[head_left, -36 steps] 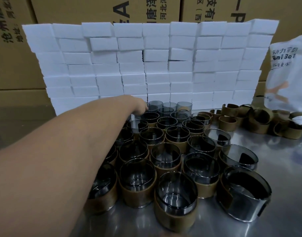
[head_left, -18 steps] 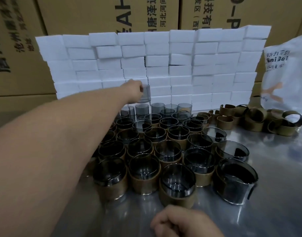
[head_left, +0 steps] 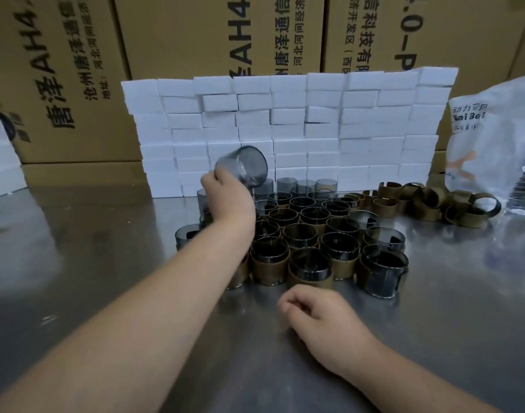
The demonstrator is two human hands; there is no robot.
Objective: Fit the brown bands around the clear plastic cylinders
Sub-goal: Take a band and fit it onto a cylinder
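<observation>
My left hand [head_left: 228, 193] grips a bare clear cylinder [head_left: 245, 165], tilted on its side and held above the far left corner of the batch, in front of the wall of white blocks [head_left: 315, 129]. My right hand [head_left: 318, 311] rests on the metal table [head_left: 106, 248] near me, fingers loosely curled and holding nothing that I can see. I read this as the fetch step: one unbanded cylinder in hand, no band yet. The loose brown bands [head_left: 428, 204] lie in a heap at the far right, well apart from both hands. Next I'd want the right hand to go over the banded cylinders [head_left: 309, 242] for one band, then bring band and cylinder together near me and slide it on squarely.
</observation>
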